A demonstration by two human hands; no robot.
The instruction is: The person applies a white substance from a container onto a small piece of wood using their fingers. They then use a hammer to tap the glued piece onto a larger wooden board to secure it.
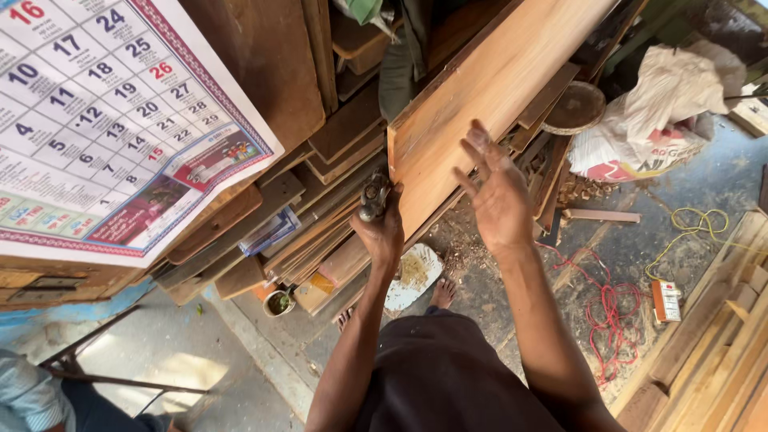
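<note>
- Left hand point(382, 228) grip clamped on a dark tool point(374, 196), against the leaning plank's point(480, 96) lower end.
- Right hand point(498, 196) fingers apart, empty, just right of plank.
- Wall calendar point(104, 120), white with red border, far left of plank.
- White sack point(664, 112) right of plank.

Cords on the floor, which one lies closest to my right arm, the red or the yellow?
The red cord: its tangled loops lie right beside the right forearm, while the yellow cord is coiled farther off, near the stacked timber.
</note>
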